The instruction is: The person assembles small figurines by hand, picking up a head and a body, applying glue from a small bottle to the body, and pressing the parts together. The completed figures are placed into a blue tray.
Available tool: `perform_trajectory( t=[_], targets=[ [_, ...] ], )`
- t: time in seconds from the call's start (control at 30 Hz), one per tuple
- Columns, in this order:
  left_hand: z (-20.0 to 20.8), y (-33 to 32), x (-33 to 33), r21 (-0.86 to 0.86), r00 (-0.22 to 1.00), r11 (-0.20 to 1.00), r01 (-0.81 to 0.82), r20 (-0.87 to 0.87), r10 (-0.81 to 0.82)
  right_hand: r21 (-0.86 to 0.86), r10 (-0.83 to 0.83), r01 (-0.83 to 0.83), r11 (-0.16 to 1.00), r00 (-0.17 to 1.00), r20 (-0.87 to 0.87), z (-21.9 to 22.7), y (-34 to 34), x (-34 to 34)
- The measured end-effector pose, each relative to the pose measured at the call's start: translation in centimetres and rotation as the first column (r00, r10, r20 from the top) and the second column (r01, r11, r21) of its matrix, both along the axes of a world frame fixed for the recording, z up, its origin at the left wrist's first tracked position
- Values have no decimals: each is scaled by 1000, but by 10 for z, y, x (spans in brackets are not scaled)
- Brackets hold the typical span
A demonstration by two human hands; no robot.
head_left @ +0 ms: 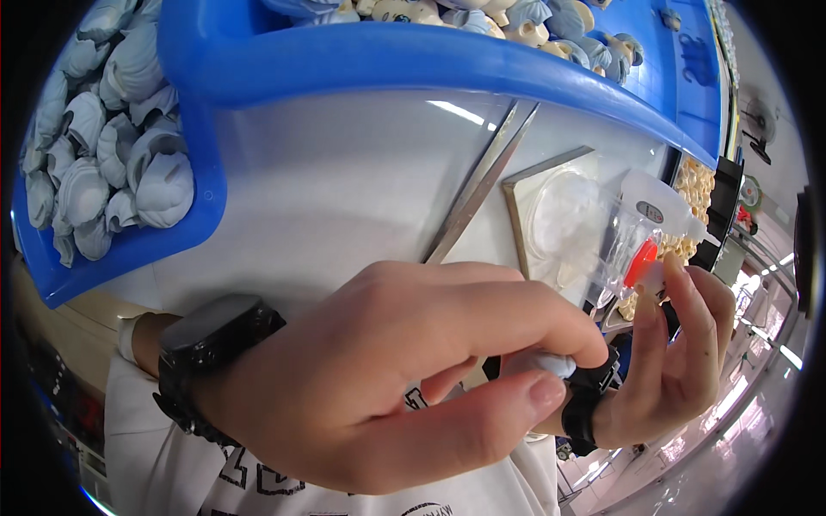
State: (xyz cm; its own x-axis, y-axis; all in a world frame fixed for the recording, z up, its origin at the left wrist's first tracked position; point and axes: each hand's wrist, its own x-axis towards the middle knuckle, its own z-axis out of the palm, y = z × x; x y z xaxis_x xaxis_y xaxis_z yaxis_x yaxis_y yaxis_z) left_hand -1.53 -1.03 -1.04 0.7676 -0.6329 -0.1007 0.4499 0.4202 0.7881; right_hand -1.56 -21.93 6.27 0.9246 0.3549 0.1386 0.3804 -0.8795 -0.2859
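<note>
My left hand fills the middle of the view, closed in a pinch. Between its thumb and index finger sits a small light-blue piece, mostly covered by the fingers. Further right, my right hand is raised, thumb and fingertips closed on a small pale rounded piece. This piece has a dark mark and appears in front of a red cap; whether they touch I cannot tell. Beyond my left hand, metal tweezers lie on the white tabletop, their tips apart.
A blue bin at left holds many blue-grey, shell-like hair pieces. Across the back, another blue bin contains pale figurine heads with blue hair. A square plate with clear-white material and a white nozzle bottle stand at right.
</note>
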Motion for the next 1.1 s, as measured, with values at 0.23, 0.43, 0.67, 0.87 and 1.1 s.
perform_trajectory(
  t=[0.23, 0.43, 0.67, 0.87, 1.1],
  targets=[
    [1, 7, 6, 33, 994, 994, 107, 27, -107, 12, -45, 45, 999, 999, -16, -1, 2, -2],
    [0, 7, 8, 32, 992, 993, 114, 54, -116, -5, -56, 55, 998, 997, -54, 1, 0, -4],
    [-4, 5, 6, 8, 993, 995, 103, 49, -103, 92, -167, 166, 982, 986, 0, -8, 11, -8],
    [-5, 3, 5, -6, 996, 997, 71, 62, -70, -76, -25, 19, 997, 997, -76, 3, -1, -3],
    [-5, 3, 9, -3, 992, 996, 86, 96, -85, -63, -45, 39, 997, 995, -94, 5, 2, -5]
  ],
)
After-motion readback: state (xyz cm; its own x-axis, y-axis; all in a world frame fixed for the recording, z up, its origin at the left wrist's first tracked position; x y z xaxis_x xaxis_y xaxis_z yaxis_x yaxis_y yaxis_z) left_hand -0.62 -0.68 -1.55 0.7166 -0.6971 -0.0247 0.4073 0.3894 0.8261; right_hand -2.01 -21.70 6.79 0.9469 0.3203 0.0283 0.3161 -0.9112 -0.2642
